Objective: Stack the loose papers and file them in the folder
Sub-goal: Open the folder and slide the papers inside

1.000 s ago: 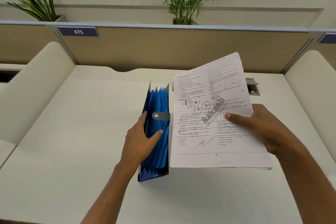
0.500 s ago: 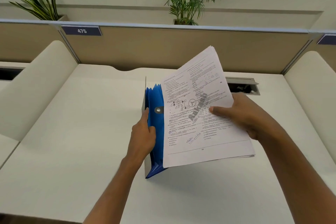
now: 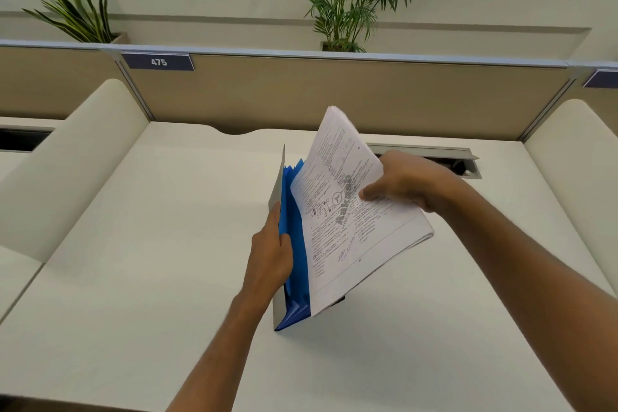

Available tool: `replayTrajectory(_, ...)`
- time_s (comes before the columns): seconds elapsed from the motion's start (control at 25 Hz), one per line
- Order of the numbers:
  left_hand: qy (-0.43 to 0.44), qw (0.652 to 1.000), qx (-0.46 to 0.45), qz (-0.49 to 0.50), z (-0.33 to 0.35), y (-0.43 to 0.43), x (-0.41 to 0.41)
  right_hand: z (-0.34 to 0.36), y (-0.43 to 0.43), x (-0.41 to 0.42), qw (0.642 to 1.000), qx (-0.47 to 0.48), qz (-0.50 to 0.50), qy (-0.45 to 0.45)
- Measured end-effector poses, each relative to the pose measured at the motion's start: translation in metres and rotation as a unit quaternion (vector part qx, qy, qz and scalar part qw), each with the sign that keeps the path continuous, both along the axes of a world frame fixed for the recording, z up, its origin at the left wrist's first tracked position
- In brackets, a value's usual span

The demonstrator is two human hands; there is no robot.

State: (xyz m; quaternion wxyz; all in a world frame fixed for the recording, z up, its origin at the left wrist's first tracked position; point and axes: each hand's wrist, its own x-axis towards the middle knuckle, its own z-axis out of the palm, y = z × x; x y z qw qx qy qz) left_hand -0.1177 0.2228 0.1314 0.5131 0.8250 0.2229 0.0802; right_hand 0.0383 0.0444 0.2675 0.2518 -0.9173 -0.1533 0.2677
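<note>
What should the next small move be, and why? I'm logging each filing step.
Probably tilt the paper stack in the right hand more upright and lower its left edge into the blue folder; the left hand holds a pocket open, and the stack is tilted above it.

Cream desk [image 3: 133,278], blue folder [image 3: 294,234] standing on it
</note>
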Motion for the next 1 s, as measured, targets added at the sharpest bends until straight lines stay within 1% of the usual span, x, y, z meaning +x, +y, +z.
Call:
replayTrajectory(0.24, 0.011, 1.0, 0.008, -0.001, -0.003, 0.004, 0.0, -0.017, 0.048, -0.004, 0.999, -0.027, 0.001, -0.026)
replayTrajectory(0.44, 0.01, 1.0, 0.01, 0.011, -0.005, 0.006, 0.002, -0.052, 0.083, -0.022, 0.992, -0.054, -0.001, -0.112)
replayTrajectory(0.64, -0.017, 0.999, -0.022, 0.019, -0.002, 0.008, 0.002, -0.087, 0.104, -0.046, 0.991, -0.043, -0.026, -0.124)
replayTrajectory(1.0, -0.048, 0.994, -0.074, 0.057, -0.009, 0.006, -0.002, -0.119, 0.128, -0.078, 0.98, -0.094, 0.02, -0.174)
